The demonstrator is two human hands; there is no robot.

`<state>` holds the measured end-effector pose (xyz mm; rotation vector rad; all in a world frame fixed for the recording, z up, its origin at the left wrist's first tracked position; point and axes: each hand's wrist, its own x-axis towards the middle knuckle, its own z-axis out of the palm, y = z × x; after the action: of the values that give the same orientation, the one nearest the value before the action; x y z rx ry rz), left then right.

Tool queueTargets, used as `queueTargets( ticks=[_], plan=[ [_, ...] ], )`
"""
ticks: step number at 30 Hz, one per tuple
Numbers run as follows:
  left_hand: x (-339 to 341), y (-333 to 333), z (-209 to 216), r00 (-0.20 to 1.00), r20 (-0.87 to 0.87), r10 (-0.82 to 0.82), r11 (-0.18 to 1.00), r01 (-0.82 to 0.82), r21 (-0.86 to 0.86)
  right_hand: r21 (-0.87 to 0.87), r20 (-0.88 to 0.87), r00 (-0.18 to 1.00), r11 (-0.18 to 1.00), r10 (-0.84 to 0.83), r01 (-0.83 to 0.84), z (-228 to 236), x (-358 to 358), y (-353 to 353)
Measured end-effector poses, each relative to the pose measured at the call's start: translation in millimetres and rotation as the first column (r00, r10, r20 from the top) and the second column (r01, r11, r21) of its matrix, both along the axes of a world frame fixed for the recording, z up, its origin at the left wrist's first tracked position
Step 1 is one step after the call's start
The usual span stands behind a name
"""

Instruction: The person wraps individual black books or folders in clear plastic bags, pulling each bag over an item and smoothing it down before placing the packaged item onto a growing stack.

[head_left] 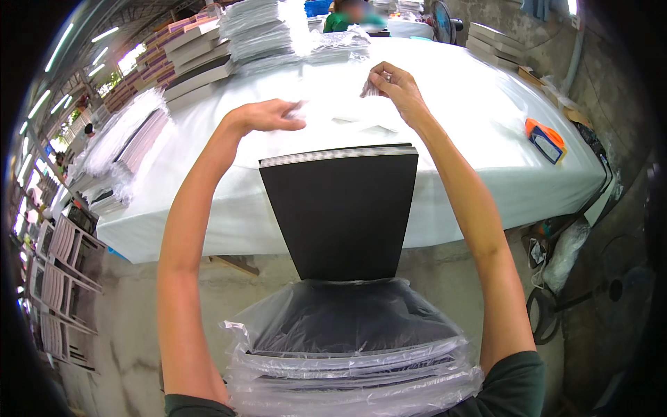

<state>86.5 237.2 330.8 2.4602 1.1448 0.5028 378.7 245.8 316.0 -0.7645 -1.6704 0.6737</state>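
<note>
Across a white-covered bench point(479, 104), my two hands are held forward with the wrists turned inward. My right hand point(399, 89), right of centre, has its thumb and fingers pinched together on a small greyish striped piece point(367, 88). My left hand point(264, 116), left of centre, points inward with a pale blur at its fingers; I cannot tell whether they grip anything. Thin white scraps point(383, 130) lie on the bench between the two. Directly before me is a thick black book point(340, 215) with pale page edges, its upper end at the bench's near edge, its lower end by a stack of plastic-wrapped dark slabs point(354, 368) close to my body. An orange and dark blue object point(547, 141) sits at the bench's right. Wrapped stacks point(128, 139) and pale boxes point(201, 62) stand at left, pale chairs point(62, 292) beyond; at the far side, a person in green point(337, 22) is near a fan point(442, 22)
</note>
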Motion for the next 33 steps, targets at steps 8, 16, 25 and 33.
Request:
queueTargets(
  ticks=[8, 16, 25, 33],
  plan=[
    [46, 4, 19, 0.996, 0.056, -0.065, 0.964, 0.078, -0.254, 0.029, -0.135, 0.987, 0.996, 0.091, -0.088, 0, 7, -5],
    [44, 29, -9, 0.986, 0.166, -0.021, 1.000, 0.018, 0.018, 0.018, -0.203, 0.979, 0.999, 0.036, -0.033, -3, 9, -5],
    [57, 36, 5, 0.987, -0.110, 0.114, 0.956, -0.140, -0.259, 0.001, -0.301, 0.929, 0.975, 0.213, -0.223, -11, 21, -14],
    [68, 33, 6, 0.981, -0.179, 0.069, 0.998, -0.066, 0.024, -0.004, -0.409, 0.859, 0.941, 0.308, -0.339, -9, 12, -10]
  ],
)
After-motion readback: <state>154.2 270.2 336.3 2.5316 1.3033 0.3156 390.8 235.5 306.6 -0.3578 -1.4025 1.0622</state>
